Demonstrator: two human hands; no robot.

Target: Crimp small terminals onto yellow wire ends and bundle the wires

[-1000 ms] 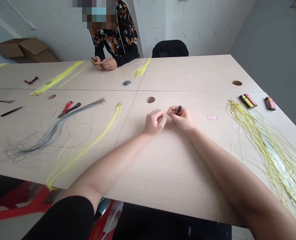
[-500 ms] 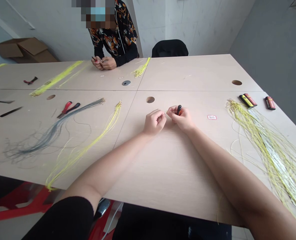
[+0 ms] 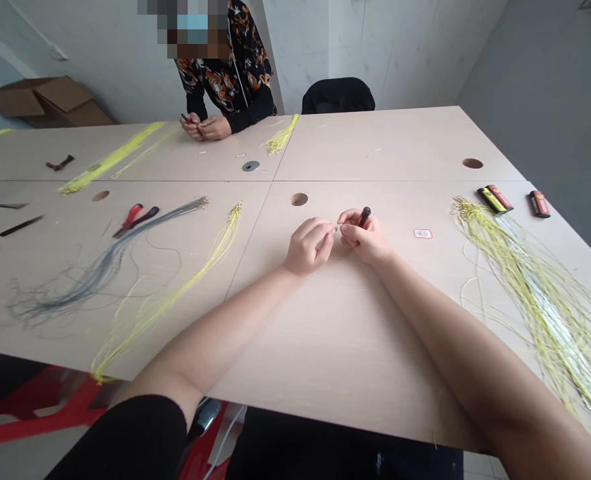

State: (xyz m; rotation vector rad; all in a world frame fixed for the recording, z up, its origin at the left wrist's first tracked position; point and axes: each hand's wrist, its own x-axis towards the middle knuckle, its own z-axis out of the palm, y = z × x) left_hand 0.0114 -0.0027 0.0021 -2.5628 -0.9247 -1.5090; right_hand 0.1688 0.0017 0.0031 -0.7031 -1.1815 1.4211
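Observation:
My left hand (image 3: 311, 245) is closed in a pinch near the middle of the table. A tiny pale piece, too small to name, shows between its fingertips and those of my right hand (image 3: 365, 239). My right hand is curled around a small tool with a black and orange handle (image 3: 364, 217), whose black end sticks up past the fingers; its working tip is hidden. The fingertips of both hands nearly meet. To the left lie a bundle of yellow wires (image 3: 210, 257) with gold-coloured ends and a bundle of grey wires (image 3: 110, 257).
Red-and-black pliers (image 3: 135, 220) lie beside the grey bundle. On the right are a larger yellow wire bundle (image 3: 520, 287), batteries (image 3: 495, 199) and a small label (image 3: 422, 233). A cable hole (image 3: 299, 199) opens beyond my hands. Across the table a person (image 3: 225, 87) works with both hands.
The black handle end in my right hand has tipped slightly to the right. My fingertips have shifted a little to the right and drawn closer together.

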